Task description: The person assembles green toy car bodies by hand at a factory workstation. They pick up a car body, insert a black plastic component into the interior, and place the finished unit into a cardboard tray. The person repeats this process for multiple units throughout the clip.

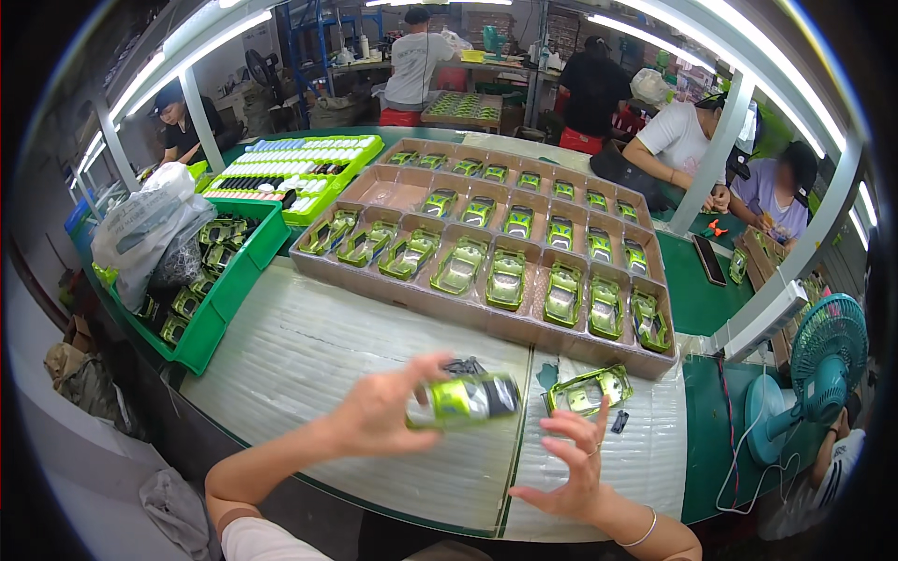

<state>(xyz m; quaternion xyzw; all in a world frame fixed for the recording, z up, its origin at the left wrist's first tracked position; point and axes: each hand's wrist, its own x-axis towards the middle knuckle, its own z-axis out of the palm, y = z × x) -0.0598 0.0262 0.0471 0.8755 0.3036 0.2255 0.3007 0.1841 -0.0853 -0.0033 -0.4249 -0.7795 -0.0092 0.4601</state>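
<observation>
My left hand (374, 411) holds a green toy car body (465, 399) by one end, just above the white-covered table; it is a little blurred. My right hand (572, 467) is apart from it, fingers spread and nothing between them. Just beyond those fingers lies a green car shell (589, 389), with a small black part (620, 422) beside it. Some dark pieces (460, 366) show behind the held car body. Farther off, a brown divided tray (449, 305) carries rows of green car shells, some with dark windows fitted.
At left stands a green crate (245, 271) of car shells with a plastic bag (140, 229) on it. Behind it is a light-green tray (360, 154) of small bottles. A teal fan (828, 360), a phone (709, 259) and a metal post (716, 154) stand right. Several people work around.
</observation>
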